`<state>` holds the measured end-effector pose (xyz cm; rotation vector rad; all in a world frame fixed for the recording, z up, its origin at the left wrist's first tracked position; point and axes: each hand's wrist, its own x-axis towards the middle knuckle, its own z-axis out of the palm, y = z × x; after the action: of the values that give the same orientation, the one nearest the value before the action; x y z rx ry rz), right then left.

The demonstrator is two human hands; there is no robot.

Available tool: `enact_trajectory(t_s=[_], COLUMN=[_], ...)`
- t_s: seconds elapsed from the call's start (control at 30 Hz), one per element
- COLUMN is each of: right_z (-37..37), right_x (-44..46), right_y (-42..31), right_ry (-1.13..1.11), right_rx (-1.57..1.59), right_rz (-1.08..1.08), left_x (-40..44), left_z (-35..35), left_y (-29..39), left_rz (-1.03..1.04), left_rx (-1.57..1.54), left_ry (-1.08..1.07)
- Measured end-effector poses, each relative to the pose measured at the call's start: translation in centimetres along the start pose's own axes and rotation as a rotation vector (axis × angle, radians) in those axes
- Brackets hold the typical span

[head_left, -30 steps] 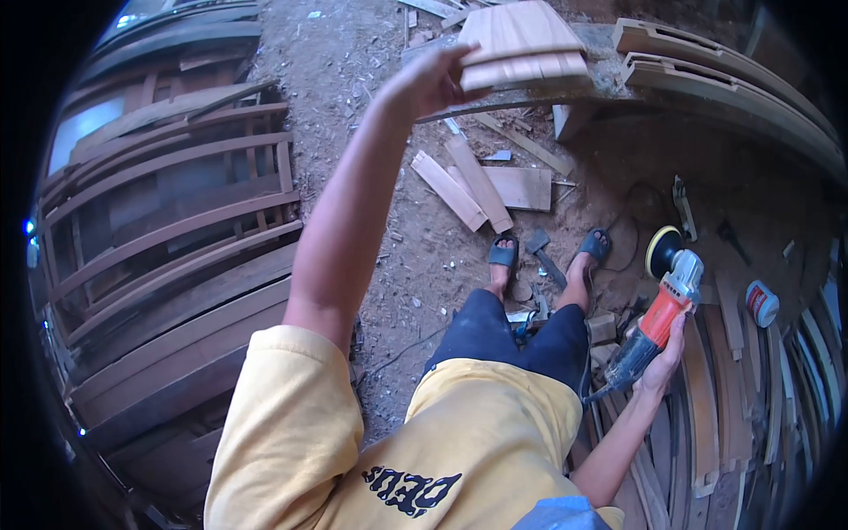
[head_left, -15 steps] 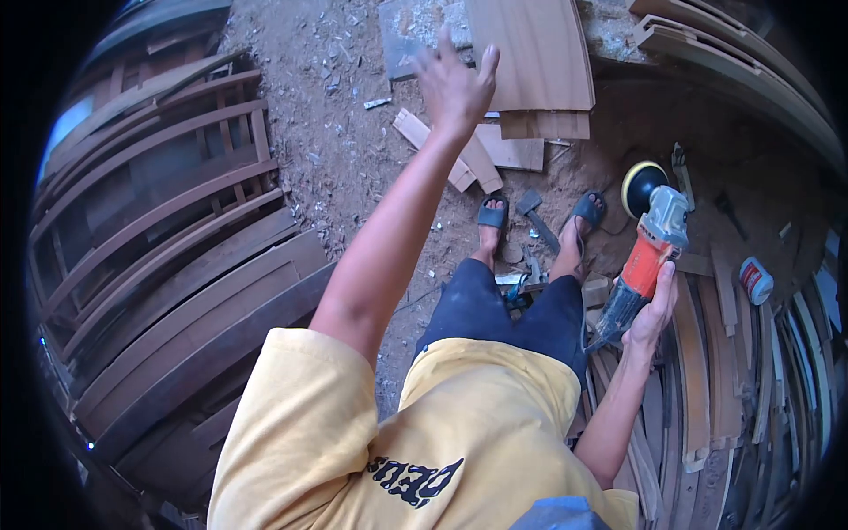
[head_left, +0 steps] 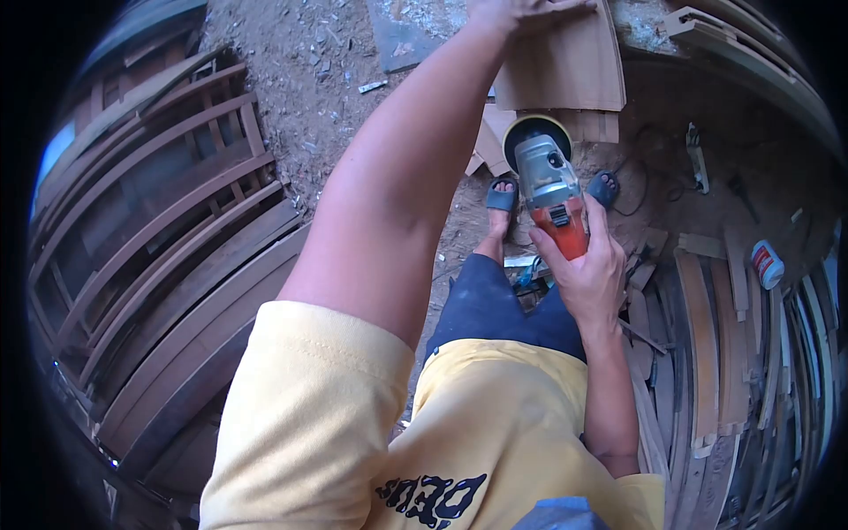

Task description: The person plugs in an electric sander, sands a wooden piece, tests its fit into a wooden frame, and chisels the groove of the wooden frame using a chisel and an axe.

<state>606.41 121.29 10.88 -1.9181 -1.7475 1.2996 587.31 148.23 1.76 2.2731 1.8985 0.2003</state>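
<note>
My right hand (head_left: 590, 269) is wrapped around the orange body of an angle grinder (head_left: 549, 190). The grinder's round pad (head_left: 530, 132), yellow-edged and black, points away from me, over the near end of the wood pieces. At the top edge of the view, my left hand (head_left: 530, 12) is stretched out over a stack of brown wooden panels (head_left: 565, 75), fingers extended and apparently resting on it. The hand is partly cut off by the frame, and nothing shows in it.
Slatted wooden frames (head_left: 168, 212) lean along the left. Curved wood strips (head_left: 707, 353) lie on the right, near a white bottle with a red label (head_left: 767, 265). Curved boards (head_left: 742, 53) are stacked at upper right. My sandalled feet (head_left: 501, 196) stand on dusty ground.
My right hand has brought the grinder left and forward, from my right side to just before the panels. My left hand has moved forward and right, onto the panel stack.
</note>
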Motion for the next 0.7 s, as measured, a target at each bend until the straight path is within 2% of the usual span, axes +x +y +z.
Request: enact_trajectory(t_s=[0.13, 0.33, 0.7], right_z=[0.8, 1.1, 0.6], right_x=[0.7, 1.0, 1.4], right_y=[-0.8, -1.5, -0.4], right_ry=[0.001, -0.056, 0.013], right_rx=[0.01, 0.007, -0.04], right_rz=[-0.023, 0.006, 0.047], left_x=[0.0, -0.1, 0.0], left_z=[1.2, 1.2, 1.2], left_y=[-0.4, -0.5, -0.5], left_rz=[0.022, 0.019, 0.02], left_rx=[-0.073, -0.095, -0.078], left_ry=[0.097, 0.086, 0.112])
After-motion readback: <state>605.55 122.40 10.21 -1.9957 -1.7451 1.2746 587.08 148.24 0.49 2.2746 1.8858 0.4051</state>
